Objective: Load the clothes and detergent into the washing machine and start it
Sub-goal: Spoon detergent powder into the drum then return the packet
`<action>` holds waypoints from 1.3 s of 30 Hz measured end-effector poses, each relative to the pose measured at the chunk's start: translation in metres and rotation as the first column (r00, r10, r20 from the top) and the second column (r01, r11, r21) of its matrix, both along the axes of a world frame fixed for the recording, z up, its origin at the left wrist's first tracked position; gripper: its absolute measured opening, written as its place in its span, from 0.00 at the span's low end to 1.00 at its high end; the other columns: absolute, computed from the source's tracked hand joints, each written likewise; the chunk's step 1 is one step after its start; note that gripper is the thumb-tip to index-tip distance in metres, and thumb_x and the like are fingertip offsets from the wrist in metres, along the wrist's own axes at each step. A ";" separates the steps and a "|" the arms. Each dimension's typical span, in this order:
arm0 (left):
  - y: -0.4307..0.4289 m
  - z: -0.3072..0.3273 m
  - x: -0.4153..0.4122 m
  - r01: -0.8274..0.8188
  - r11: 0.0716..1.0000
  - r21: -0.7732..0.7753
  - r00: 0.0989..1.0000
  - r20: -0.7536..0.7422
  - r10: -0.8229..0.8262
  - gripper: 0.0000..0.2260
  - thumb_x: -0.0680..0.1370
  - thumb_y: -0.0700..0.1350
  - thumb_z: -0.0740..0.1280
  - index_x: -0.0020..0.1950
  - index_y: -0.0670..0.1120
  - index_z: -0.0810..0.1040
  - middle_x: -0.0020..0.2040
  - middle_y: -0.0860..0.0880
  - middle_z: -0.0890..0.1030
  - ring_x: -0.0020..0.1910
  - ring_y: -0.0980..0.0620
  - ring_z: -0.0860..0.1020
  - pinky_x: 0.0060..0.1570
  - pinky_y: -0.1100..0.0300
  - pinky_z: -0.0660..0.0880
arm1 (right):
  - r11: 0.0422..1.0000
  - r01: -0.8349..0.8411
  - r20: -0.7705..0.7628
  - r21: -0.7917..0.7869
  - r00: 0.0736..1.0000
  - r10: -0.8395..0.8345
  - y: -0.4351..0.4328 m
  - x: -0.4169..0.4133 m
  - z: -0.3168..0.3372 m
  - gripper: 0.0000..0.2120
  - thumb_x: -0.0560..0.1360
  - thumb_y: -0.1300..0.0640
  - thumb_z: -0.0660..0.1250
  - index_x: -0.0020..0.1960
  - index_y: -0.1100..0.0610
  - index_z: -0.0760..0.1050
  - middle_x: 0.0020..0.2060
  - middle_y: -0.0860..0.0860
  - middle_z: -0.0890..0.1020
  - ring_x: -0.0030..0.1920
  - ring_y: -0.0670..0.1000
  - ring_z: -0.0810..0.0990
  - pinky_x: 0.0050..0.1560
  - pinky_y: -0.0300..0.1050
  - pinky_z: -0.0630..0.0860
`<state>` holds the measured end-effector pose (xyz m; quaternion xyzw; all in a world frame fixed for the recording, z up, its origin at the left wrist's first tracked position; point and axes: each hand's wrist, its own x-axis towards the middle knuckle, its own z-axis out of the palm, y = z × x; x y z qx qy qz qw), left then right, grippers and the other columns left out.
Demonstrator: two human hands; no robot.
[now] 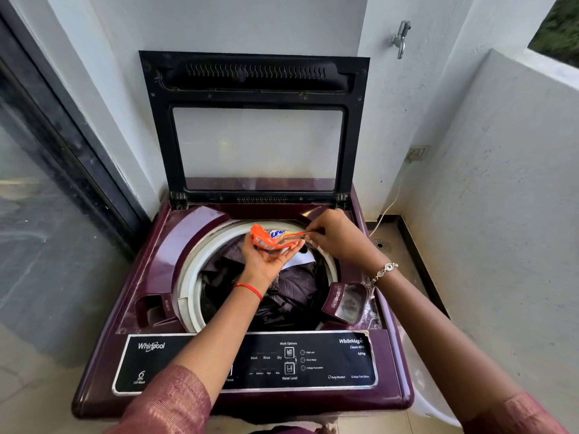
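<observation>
A maroon top-load washing machine (pixel 144 277) stands with its lid (pixel 253 79) raised upright. Dark clothes (pixel 291 292) lie inside the drum. Over the drum I hold a small orange detergent sachet (pixel 270 239). My left hand (pixel 263 261) grips its lower part from below. My right hand (pixel 335 233) pinches its right end between thumb and fingers. The detergent drawer (pixel 344 302) at the drum's right side stands pulled open. The control panel (pixel 313 358) runs along the front, partly hidden by my left forearm.
A glass sliding door (pixel 40 214) is at the left. White walls close in behind and at the right, with a tap (pixel 400 39) and a wall socket (pixel 418 152) with a white cable. A floor drain (pixel 380 244) lies right of the machine.
</observation>
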<state>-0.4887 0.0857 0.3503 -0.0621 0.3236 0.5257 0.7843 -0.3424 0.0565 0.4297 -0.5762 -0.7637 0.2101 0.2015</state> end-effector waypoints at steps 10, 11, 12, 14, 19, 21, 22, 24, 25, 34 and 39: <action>-0.022 0.018 0.004 -0.056 0.998 0.042 0.997 -0.055 0.058 0.18 0.79 0.52 0.58 0.47 0.38 0.76 0.48 0.35 0.77 0.43 0.34 0.77 0.55 0.37 0.71 | 0.907 -0.102 0.184 0.409 0.983 0.028 -0.008 -0.005 0.004 0.12 0.69 0.62 0.56 0.37 0.67 0.76 0.32 0.61 0.80 0.33 0.64 0.78 0.32 0.54 0.76; -0.024 0.020 0.006 -0.070 0.996 0.050 0.996 -0.054 0.073 0.18 0.79 0.52 0.57 0.46 0.38 0.76 0.47 0.35 0.77 0.42 0.35 0.78 0.54 0.38 0.71 | 0.902 -0.123 0.214 0.414 0.976 0.034 -0.012 -0.008 0.006 0.10 0.68 0.63 0.57 0.35 0.66 0.74 0.30 0.60 0.79 0.30 0.64 0.77 0.28 0.52 0.74; -0.025 0.021 0.007 -0.082 0.995 0.063 0.995 -0.057 0.085 0.17 0.79 0.52 0.57 0.46 0.38 0.76 0.45 0.36 0.79 0.41 0.36 0.78 0.53 0.39 0.71 | 0.898 -0.138 0.240 0.417 0.970 0.037 -0.015 -0.011 0.008 0.06 0.66 0.65 0.59 0.31 0.65 0.71 0.27 0.60 0.77 0.26 0.63 0.75 0.24 0.48 0.71; -0.029 0.024 0.008 -0.098 0.991 0.095 0.994 -0.047 0.103 0.17 0.79 0.51 0.57 0.44 0.39 0.77 0.39 0.37 0.82 0.38 0.38 0.80 0.51 0.41 0.72 | 0.888 -0.148 0.260 0.435 0.965 0.034 -0.021 -0.016 0.010 0.13 0.60 0.71 0.64 0.28 0.58 0.62 0.22 0.59 0.73 0.19 0.60 0.70 0.20 0.43 0.62; -0.030 0.026 0.008 -0.136 0.985 0.104 0.989 -0.050 0.142 0.14 0.79 0.50 0.58 0.45 0.40 0.75 0.44 0.39 0.79 0.45 0.40 0.77 0.42 0.44 0.72 | 0.862 -0.152 0.279 0.483 0.960 0.013 -0.036 -0.027 0.019 0.18 0.52 0.75 0.69 0.25 0.57 0.65 0.18 0.55 0.66 0.19 0.58 0.58 0.22 0.39 0.50; -0.029 0.023 0.007 -0.118 0.988 0.097 0.990 -0.065 0.124 0.14 0.79 0.50 0.59 0.47 0.40 0.75 0.46 0.39 0.78 0.49 0.40 0.77 0.39 0.45 0.73 | 0.914 -0.029 0.208 0.404 0.976 -0.061 -0.034 -0.031 0.017 0.17 0.62 0.74 0.63 0.26 0.59 0.58 0.23 0.56 0.65 0.27 0.59 0.60 0.26 0.47 0.56; -0.029 0.021 0.006 -0.110 0.990 0.088 0.991 -0.069 0.116 0.14 0.79 0.51 0.59 0.47 0.40 0.75 0.47 0.39 0.78 0.52 0.40 0.76 0.39 0.45 0.73 | 0.954 0.033 0.148 0.297 0.986 -0.080 -0.030 -0.029 0.012 0.17 0.66 0.73 0.59 0.26 0.59 0.55 0.25 0.55 0.64 0.30 0.58 0.61 0.31 0.48 0.58; -0.027 0.015 0.005 -0.098 0.992 0.078 0.993 -0.058 0.102 0.16 0.79 0.51 0.59 0.49 0.38 0.75 0.48 0.38 0.78 0.56 0.39 0.74 0.45 0.42 0.73 | 0.980 0.125 -0.013 0.155 0.992 -0.125 -0.022 -0.023 0.000 0.14 0.67 0.72 0.57 0.26 0.63 0.57 0.24 0.58 0.64 0.31 0.57 0.63 0.33 0.48 0.60; -0.027 0.013 0.005 -0.097 0.992 0.075 0.994 -0.043 0.101 0.17 0.79 0.51 0.59 0.49 0.37 0.75 0.48 0.38 0.78 0.58 0.39 0.74 0.50 0.41 0.72 | 0.980 0.167 -0.088 0.104 0.983 -0.158 -0.021 -0.021 -0.004 0.12 0.67 0.72 0.58 0.26 0.67 0.60 0.25 0.60 0.65 0.31 0.55 0.63 0.32 0.47 0.60; -0.030 0.000 0.002 -0.052 0.994 0.094 0.991 -0.122 0.064 0.17 0.79 0.51 0.59 0.47 0.37 0.76 0.35 0.39 0.84 0.48 0.41 0.78 0.65 0.44 0.69 | 0.853 0.213 -0.640 -0.476 0.582 -0.502 -0.040 -0.020 -0.012 0.09 0.73 0.71 0.59 0.35 0.65 0.72 0.24 0.55 0.69 0.16 0.45 0.64 0.18 0.33 0.57; -0.032 0.001 -0.005 -0.008 0.996 0.093 0.978 -0.208 0.027 0.16 0.78 0.53 0.61 0.46 0.40 0.76 0.45 0.41 0.79 0.45 0.45 0.78 0.39 0.52 0.81 | 0.792 0.149 -0.663 -0.593 0.468 -0.584 -0.044 -0.016 -0.023 0.07 0.74 0.70 0.60 0.39 0.65 0.73 0.24 0.53 0.70 0.17 0.45 0.64 0.19 0.32 0.56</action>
